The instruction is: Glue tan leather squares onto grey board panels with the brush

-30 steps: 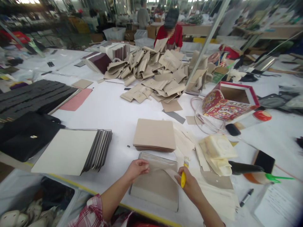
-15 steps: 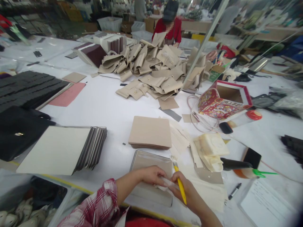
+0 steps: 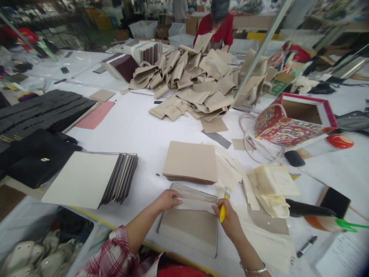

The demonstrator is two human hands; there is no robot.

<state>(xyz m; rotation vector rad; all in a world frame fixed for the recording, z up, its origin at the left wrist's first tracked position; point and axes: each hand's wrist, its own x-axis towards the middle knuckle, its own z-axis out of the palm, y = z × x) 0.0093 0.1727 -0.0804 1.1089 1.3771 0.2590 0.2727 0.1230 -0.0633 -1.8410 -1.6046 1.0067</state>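
Observation:
A whitish strip (image 3: 196,204) is stretched across a grey-beige panel (image 3: 188,229) with dark edges, close to the table's front edge. My left hand (image 3: 167,201) pinches the strip's left end. Its right end is between the fingers of my right hand (image 3: 226,211), which also holds a yellow-handled brush (image 3: 223,212), bristles pointing away from me. Just beyond the panel lies a stack of beige rectangular pieces (image 3: 190,161). Thin cream sheets (image 3: 229,165) spread to the right of that stack.
Left are a stack of white-topped boards (image 3: 82,177) and a black bag (image 3: 40,159). A heap of beige bag parts (image 3: 196,77) lies farther back, before a person in red (image 3: 227,30). Right are a red patterned box (image 3: 291,121), a cream block (image 3: 271,181) and a marker (image 3: 307,246).
My hands have moved apart, and the strip, bunched between them before, is now stretched out over the panel. The view has shifted, so things on the table appear farther right.

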